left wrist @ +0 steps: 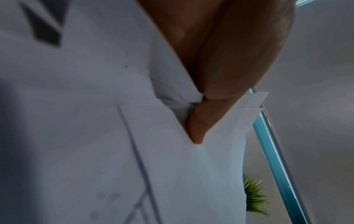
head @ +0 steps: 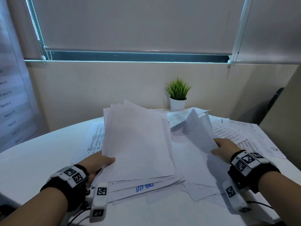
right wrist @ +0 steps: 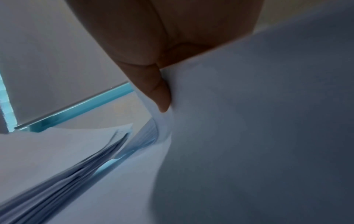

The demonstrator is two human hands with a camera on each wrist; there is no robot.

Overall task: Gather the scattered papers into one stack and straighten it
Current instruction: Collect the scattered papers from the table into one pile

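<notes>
A thick sheaf of white papers (head: pixel 138 144) is lifted at a slant over the round white table (head: pixel 32 154). My left hand (head: pixel 99 162) grips its near left edge, thumb on top; the left wrist view shows the thumb (left wrist: pixel 197 128) pinching the sheets (left wrist: pixel 191 181). My right hand (head: pixel 224 148) holds a smaller curled bunch of sheets (head: pixel 197 132) raised on the right; the right wrist view shows a fingertip (right wrist: pixel 161 97) pressed on that paper (right wrist: pixel 249 121). More loose printed papers (head: pixel 236 136) lie flat beneath and to the right, some at the near edge (head: pixel 143 188).
A small green plant in a white pot (head: pixel 178 98) stands at the back of the table by the wall. A window with a drawn roller blind (head: pixel 136 23) is behind. A printed sheet (head: pixel 96 137) lies left of the lifted sheaf.
</notes>
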